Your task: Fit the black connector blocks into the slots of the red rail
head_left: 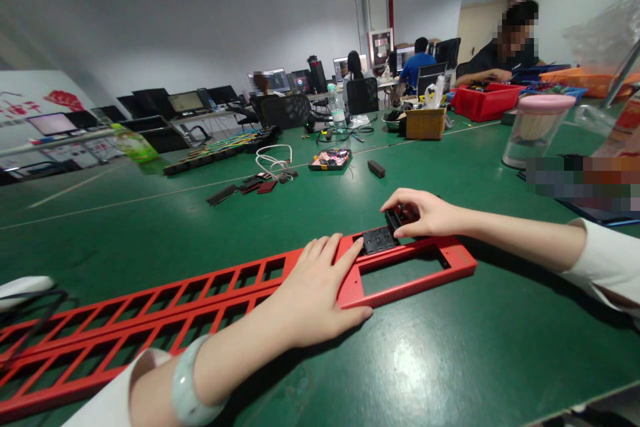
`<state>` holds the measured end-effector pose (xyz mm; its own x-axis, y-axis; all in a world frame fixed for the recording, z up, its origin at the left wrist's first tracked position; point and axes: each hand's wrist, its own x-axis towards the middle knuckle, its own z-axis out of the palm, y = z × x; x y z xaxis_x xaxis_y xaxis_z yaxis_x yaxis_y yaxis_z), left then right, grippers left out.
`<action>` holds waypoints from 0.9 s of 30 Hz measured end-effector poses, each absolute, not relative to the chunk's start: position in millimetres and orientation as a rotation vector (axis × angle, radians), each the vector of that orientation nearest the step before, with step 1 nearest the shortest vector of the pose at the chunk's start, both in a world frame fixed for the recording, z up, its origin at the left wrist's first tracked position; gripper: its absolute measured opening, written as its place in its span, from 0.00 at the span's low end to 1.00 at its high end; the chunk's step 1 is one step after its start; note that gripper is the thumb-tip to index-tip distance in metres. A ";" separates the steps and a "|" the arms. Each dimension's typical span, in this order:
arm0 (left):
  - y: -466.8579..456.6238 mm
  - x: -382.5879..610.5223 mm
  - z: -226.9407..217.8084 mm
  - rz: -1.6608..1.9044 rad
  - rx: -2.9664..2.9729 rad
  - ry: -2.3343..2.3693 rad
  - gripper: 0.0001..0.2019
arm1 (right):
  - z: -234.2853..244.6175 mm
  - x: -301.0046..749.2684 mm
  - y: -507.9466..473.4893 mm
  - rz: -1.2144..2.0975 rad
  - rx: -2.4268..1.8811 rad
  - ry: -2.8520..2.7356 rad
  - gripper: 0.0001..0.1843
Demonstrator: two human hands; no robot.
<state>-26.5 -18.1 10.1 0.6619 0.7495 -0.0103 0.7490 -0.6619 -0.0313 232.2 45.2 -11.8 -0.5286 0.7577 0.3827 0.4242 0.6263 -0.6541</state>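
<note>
A long red slotted frame point(407, 288) lies across the green table, its row of slanted openings running off to the left. My left hand point(320, 287) rests flat on it with fingers spread. In the far opening at the frame's right end sits a black rectangular block point(379, 241). Just right of that block, my right hand point(424, 213) pinches a black plastic piece point(393, 221) between thumb and fingers, tilted over the same opening. Part of this piece is hidden by the fingers.
Beyond the frame lie a small dark block point(376, 169), a shallow box of parts point(331, 159), a white cable point(274, 160) and dark flat pieces. A pink-lidded jar point(535, 133) stands at right. Red bins point(486, 102) and a co-worker are farther back.
</note>
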 end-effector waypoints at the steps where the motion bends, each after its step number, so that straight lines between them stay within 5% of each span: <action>1: -18.1 -26.5 10.0 0.028 -2.846 -1.281 0.43 | -11.7 233.5 46.8 0.679 -0.908 -2.192 0.22; 27: -18.1 -27.2 8.7 -0.008 -2.859 -1.272 0.43 | -6.7 234.2 44.7 0.650 -0.914 -2.365 0.18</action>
<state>-27.2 -18.1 8.7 0.6694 0.7429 0.0093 0.7429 -0.6693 -0.0091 234.2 44.7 -6.7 -0.6381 0.7130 0.2907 0.4642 0.6575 -0.5935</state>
